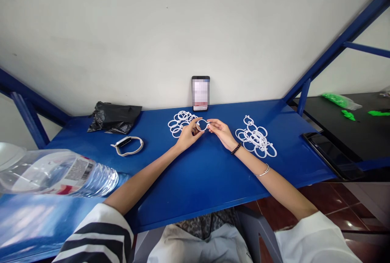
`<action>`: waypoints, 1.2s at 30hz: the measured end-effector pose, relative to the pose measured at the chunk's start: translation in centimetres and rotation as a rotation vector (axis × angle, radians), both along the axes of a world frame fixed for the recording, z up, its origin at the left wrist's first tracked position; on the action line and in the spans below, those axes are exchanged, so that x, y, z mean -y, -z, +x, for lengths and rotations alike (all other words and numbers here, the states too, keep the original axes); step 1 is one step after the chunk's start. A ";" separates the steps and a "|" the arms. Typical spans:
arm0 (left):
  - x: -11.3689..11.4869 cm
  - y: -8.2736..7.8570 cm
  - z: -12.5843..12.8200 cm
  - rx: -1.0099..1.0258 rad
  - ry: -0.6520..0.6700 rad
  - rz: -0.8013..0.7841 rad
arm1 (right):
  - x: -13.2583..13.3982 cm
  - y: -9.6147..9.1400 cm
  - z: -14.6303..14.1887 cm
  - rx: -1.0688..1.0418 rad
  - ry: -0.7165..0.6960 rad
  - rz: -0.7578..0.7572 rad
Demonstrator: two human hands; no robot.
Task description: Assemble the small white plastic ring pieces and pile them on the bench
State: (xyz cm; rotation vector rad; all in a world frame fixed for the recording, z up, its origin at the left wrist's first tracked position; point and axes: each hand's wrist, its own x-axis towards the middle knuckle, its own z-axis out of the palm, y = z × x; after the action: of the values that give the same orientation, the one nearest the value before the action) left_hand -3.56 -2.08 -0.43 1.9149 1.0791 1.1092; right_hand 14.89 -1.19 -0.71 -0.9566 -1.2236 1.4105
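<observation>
A single white plastic ring (202, 124) is held over the blue table (195, 173) between both my hands. My left hand (187, 135) pinches its left side, fingers closed. Fingertips of my right hand (222, 132) grip its right end. A heap of several loose white rings (179, 122) lies just left of the hands. A second heap of white rings (256, 141) lies to the right, next to my right wrist, which wears a dark bead bracelet.
A phone (200, 93) leans upright against the wall behind the hands. A black plastic bag (114, 117) and a smartwatch (127, 145) lie at the left. A clear water bottle (57, 173) lies near left. A dark tablet (330, 153) sits at right.
</observation>
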 end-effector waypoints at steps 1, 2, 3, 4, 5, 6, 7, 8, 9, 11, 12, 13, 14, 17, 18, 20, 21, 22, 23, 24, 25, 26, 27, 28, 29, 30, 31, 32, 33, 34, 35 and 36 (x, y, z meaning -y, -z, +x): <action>0.0 0.0 0.0 0.002 -0.008 -0.003 | 0.0 0.0 0.0 -0.004 -0.002 -0.004; 0.0 0.0 0.0 0.004 -0.015 -0.007 | 0.0 -0.1 0.0 -0.006 -0.003 -0.007; 0.0 0.0 0.1 0.006 -0.024 -0.012 | 0.1 -0.1 0.0 -0.008 -0.003 -0.008; 0.0 0.0 0.1 0.006 -0.032 -0.016 | 0.1 -0.2 0.0 -0.009 -0.003 -0.007; 0.0 -0.1 0.1 0.006 -0.040 -0.019 | 0.1 -0.2 0.0 -0.011 -0.002 -0.005; 0.0 -0.1 0.1 0.005 -0.045 -0.023 | 0.1 -0.3 -0.1 -0.013 -0.002 -0.003; 0.1 -0.1 0.1 0.004 -0.048 -0.027 | 0.1 -0.3 -0.1 -0.015 -0.003 -0.001; 0.1 -0.2 0.1 0.003 -0.050 -0.030 | 0.1 -0.3 -0.1 -0.016 -0.003 0.000; 0.1 -0.3 0.1 0.001 -0.052 -0.034 | 0.1 -0.3 -0.1 -0.017 -0.003 0.000; 0.2 -0.4 0.2 -0.004 -0.058 -0.040 | 0.1 -0.3 -0.1 -0.014 -0.001 -0.004; 0.2 -0.4 0.2 -0.008 -0.062 -0.041 | 0.1 -0.3 -0.1 -0.011 0.002 -0.006; 0.3 -0.5 0.2 -0.011 -0.066 -0.042 | 0.1 -0.2 -0.1 -0.007 0.005 -0.008; 0.3 -0.5 0.2 -0.012 -0.068 -0.042 | 0.1 -0.2 -0.1 -0.004 0.008 -0.010; 0.3 -0.5 0.2 -0.013 -0.066 -0.047 | 0.1 -0.2 -0.1 -0.001 0.013 -0.008; 0.3 -0.5 0.2 -0.012 -0.063 -0.050 | 0.1 -0.2 -0.1 -0.003 0.013 -0.006; 0.3 -0.5 0.2 -0.013 -0.059 -0.053 | 0.1 -0.1 -0.1 -0.004 0.013 -0.001; 0.3 -0.5 0.2 -0.013 -0.058 -0.053 | 0.1 -0.1 -0.1 -0.002 0.013 0.001; 0.3 -0.5 0.2 -0.014 -0.058 -0.051 | 0.1 -0.1 -0.1 0.000 0.014 0.002; 0.3 -0.5 0.2 -0.016 -0.058 -0.047 | 0.0 -0.1 -0.1 0.002 0.015 0.003; 0.3 -0.5 0.2 -0.018 -0.056 -0.044 | 0.0 0.0 -0.1 0.003 0.016 0.004; 0.3 -0.4 0.2 -0.019 -0.054 -0.040 | 0.0 0.0 -0.1 0.004 0.017 0.005; 0.3 -0.4 0.2 -0.020 -0.053 -0.037 | 0.0 0.0 -0.1 0.004 0.016 0.005; 0.3 -0.4 0.2 -0.021 -0.052 -0.035 | 0.0 0.0 -0.1 0.004 0.015 0.005; 0.3 -0.4 0.2 -0.022 -0.052 -0.033 | 0.0 0.0 -0.1 0.004 0.014 0.005; 0.3 -0.4 0.2 -0.021 -0.052 -0.032 | 0.0 0.0 -0.1 0.003 0.013 0.004; 0.3 -0.4 0.2 -0.022 -0.053 -0.032 | 0.0 0.0 0.0 0.001 0.012 0.004; 0.3 -0.3 0.2 -0.023 -0.052 -0.032 | 0.0 0.0 0.0 -0.001 0.011 0.004; 0.3 -0.3 0.2 -0.024 -0.052 -0.031 | 0.0 0.0 0.0 -0.003 0.011 0.004; 0.3 -0.3 0.2 -0.026 -0.051 -0.030 | 0.0 -0.1 0.0 -0.002 0.011 0.004; 0.2 -0.3 0.2 -0.026 -0.051 -0.029 | 0.0 -0.1 0.0 0.000 0.010 0.005; 0.2 -0.2 0.2 -0.027 -0.051 -0.028 | 0.0 -0.1 0.0 0.003 0.009 0.005; 0.2 -0.2 0.2 -0.027 -0.050 -0.028 | 0.1 -0.1 0.0 0.004 0.008 0.007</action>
State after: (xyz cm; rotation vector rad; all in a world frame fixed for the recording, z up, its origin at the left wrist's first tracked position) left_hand -3.39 -2.28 -0.21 1.8953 1.1575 1.0922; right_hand 14.84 -1.24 -0.64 -0.9587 -1.2253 1.3986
